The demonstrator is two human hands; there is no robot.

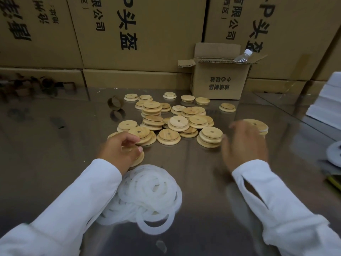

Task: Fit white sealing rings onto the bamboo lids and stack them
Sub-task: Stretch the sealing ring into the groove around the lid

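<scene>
Plainly, the biggest risk sits in the loose heap of bamboo lids (177, 122) spread over the middle of the steel table (239, 209). The leaning stack (152, 112) inside that heap looks unsteady, and a careless reach among the lids could, I judge, topple it.

Next comes the pile of white rings (149, 193) near the table's front edge. The rings overlap and tangle, so lifting one may drag several along.

The right hand (243, 145) is blurred, with its fingers spread wide and holding nothing that I can see. It hovers just beside a short stack (257, 126) of lids with a white edge showing, and a fast sweep could knock that stack over.

The left hand (120, 150) curls its fingers round a single lid (138, 160) just behind the ring pile. A slack grip could let it slide on the shiny metal.

Around the work, large cartons (138, 34) wall off the back of the table. A small open box (219, 80) with a plastic bottle (243, 56) poking out stands behind the heap. A white stack (328, 100) sits at the right edge, and a cardboard ring (115, 103) lies left of the heap. None of these seems to block either hand.
</scene>
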